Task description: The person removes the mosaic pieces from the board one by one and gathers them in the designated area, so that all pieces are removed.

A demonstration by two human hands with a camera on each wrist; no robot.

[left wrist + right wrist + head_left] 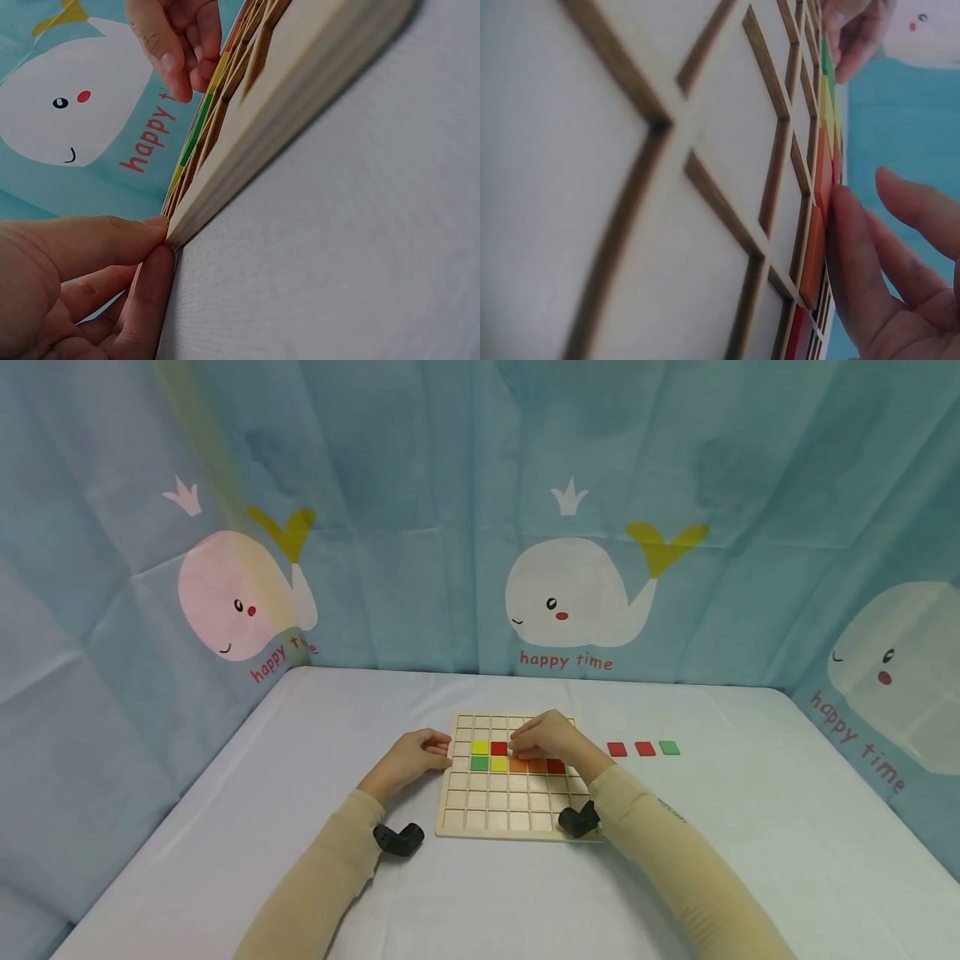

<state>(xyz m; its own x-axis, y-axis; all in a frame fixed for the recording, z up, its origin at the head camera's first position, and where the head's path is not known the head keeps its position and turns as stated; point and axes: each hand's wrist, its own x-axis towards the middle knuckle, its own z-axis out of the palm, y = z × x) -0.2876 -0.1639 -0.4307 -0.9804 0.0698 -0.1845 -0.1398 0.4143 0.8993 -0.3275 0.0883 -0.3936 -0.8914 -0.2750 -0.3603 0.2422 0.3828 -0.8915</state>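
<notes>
A square wooden grid board (pixel 498 822) lies on the table. My left hand (pixel 408 764) pinches its left edge between thumb and finger, as the left wrist view shows close up. Over the board hovers my right hand (pixel 551 737), its fingertips beside a red tile (pixel 498 748). In the right wrist view, one finger (pixel 847 232) reaches the tile row while another stands apart; I see no tile between them. A yellow tile (pixel 480 747) sits left of the red one. Below them runs a row: green tile (pixel 480 763), yellow tile (pixel 498 764), two orange tiles (pixel 517 766), another red tile (pixel 556 767).
Right of the board, two loose red tiles (pixel 617 749) and a green tile (pixel 669 747) lie in a line on the white tablecloth (pixel 750 818). A blue curtain (pixel 397 593) with whale prints hangs behind. Each wrist carries a black device (pixel 399 840).
</notes>
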